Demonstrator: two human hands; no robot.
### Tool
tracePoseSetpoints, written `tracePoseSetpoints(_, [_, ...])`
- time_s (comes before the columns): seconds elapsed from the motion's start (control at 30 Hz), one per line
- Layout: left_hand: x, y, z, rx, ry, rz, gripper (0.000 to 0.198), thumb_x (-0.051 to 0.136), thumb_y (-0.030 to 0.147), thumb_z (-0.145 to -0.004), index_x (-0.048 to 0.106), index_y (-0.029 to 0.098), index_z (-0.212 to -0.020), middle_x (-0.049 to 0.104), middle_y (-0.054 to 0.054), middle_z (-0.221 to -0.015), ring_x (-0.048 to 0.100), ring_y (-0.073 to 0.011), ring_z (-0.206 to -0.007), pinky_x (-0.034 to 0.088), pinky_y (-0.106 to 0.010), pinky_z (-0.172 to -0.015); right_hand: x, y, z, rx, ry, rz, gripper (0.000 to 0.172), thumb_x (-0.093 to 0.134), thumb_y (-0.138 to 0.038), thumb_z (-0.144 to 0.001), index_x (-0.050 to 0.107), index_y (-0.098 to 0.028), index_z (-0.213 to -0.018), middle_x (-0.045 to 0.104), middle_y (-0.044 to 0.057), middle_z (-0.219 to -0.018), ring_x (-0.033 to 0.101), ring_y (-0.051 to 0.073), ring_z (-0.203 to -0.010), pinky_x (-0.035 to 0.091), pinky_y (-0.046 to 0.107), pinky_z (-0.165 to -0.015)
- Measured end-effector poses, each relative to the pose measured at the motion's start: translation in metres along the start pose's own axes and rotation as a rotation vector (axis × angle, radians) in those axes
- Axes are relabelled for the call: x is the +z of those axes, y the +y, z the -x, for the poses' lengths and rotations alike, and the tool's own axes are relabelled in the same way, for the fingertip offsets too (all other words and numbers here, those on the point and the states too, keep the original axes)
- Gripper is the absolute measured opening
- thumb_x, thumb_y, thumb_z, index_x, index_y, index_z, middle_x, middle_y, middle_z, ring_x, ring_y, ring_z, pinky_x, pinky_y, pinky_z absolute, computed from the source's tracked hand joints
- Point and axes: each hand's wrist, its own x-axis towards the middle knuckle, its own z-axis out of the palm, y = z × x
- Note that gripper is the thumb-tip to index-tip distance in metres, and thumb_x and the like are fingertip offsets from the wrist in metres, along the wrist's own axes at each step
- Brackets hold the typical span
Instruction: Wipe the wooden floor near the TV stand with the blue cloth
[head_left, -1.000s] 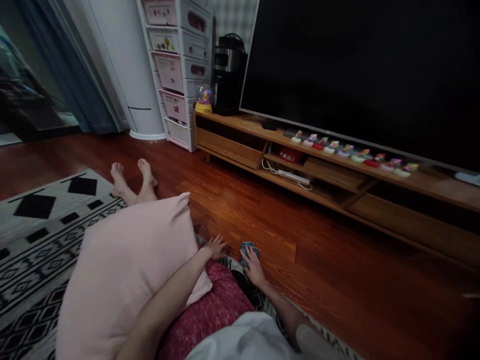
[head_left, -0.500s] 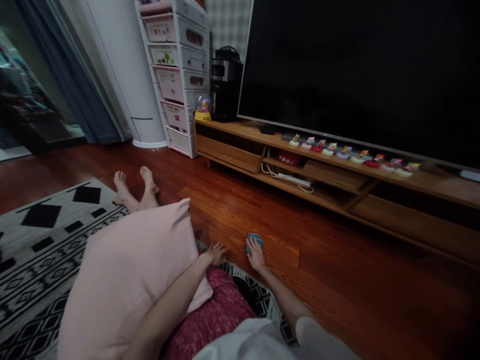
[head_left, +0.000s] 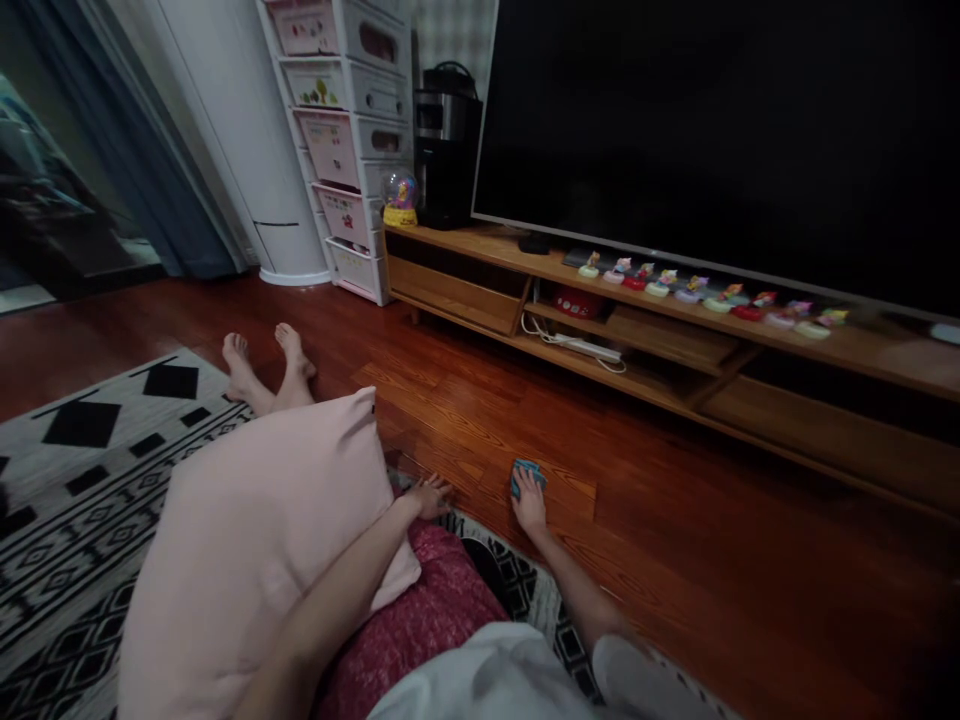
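The blue cloth (head_left: 526, 471) lies on the wooden floor (head_left: 675, 520) just below frame centre, under the right hand (head_left: 530, 503), whose grip is spread flat on it, not clamped. Left of it, the left hand (head_left: 430, 495) rests with grip apart at the rug (head_left: 90, 480)'s edge.

Our right hand (head_left: 529, 503) presses a blue cloth (head_left: 524, 472) flat on the wooden floor (head_left: 675, 520) (left hand (head_left: 430, 496) rests at the rug (head_left: 75, 480) edge).
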Motion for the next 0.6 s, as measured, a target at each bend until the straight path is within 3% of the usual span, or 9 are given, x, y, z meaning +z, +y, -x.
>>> tracePoseSetpoints(0.1, [-0.002,0.0,0.002,-0.002,0.002,-0.014,0.064,0.047,0.05,-0.091,0.032,0.029,-0.149,0.028,-0.009,-0.159,0.018,-0.0326,-0.147,0.023,-0.057,-0.114,-0.003,-0.018,-0.03,0.156,-0.002,0.027,0.068,0.043,-0.012,-0.082,0.035,-0.013,-0.149,0.027,0.011,-0.158,0.015,0.026,-0.148,0.017,0.047,-0.119])
tracePoseSetpoints(0.2, [-0.004,0.0,0.003,-0.006,-0.001,-0.019,0.063,0.046,0.05,-0.092,0.031,0.029,-0.149,0.028,-0.009,-0.159,0.018,-0.032,-0.147,0.024,-0.057,-0.114,0.0,-0.023,-0.029,0.125,-0.024,0.018,0.071,0.044,-0.012,-0.081,0.033,-0.014,-0.15,0.027,0.01,-0.159,0.015,0.025,-0.148,0.016,0.048,-0.119])
tracePoseSetpoints(0.27, [-0.004,0.0,0.002,-0.007,-0.004,-0.015,0.062,0.046,0.05,-0.092,0.031,0.03,-0.149,0.029,-0.008,-0.159,0.017,-0.0314,-0.147,0.023,-0.056,-0.115,0.004,-0.016,-0.008,0.002,-0.048,-0.007,0.073,0.045,-0.009,-0.078,0.035,-0.018,-0.15,0.03,0.007,-0.158,0.018,0.023,-0.148,0.018,0.046,-0.119])
tracePoseSetpoints(0.4, [-0.001,0.001,-0.001,-0.009,-0.013,0.009,0.063,0.048,0.048,-0.091,0.033,0.027,-0.148,0.028,-0.01,-0.159,0.016,-0.0311,-0.148,0.021,-0.056,-0.116,0.014,0.011,0.062,-0.212,-0.099,-0.071,0.072,0.046,-0.008,-0.075,0.043,-0.024,-0.145,0.037,0.005,-0.154,0.026,0.022,-0.145,0.022,0.048,-0.118])
tracePoseSetpoints(0.5, [0.0,0.002,-0.003,-0.006,-0.021,0.027,0.062,0.049,0.047,-0.092,0.034,0.025,-0.148,0.027,-0.011,-0.159,0.015,-0.0314,-0.148,0.019,-0.056,-0.116,0.017,0.027,0.106,-0.236,-0.113,-0.09,0.07,0.046,-0.008,-0.076,0.047,-0.026,-0.143,0.04,0.004,-0.153,0.026,0.022,-0.145,0.024,0.048,-0.117])
tracePoseSetpoints(0.6, [0.001,0.001,-0.003,0.001,-0.025,0.032,0.062,0.049,0.048,-0.092,0.035,0.026,-0.148,0.027,-0.011,-0.159,0.015,-0.0316,-0.148,0.019,-0.056,-0.116,0.018,0.032,0.115,-0.238,-0.098,-0.069,0.076,0.043,-0.005,-0.072,0.043,-0.025,-0.146,0.039,0.002,-0.154,0.023,0.019,-0.146,0.022,0.045,-0.119])
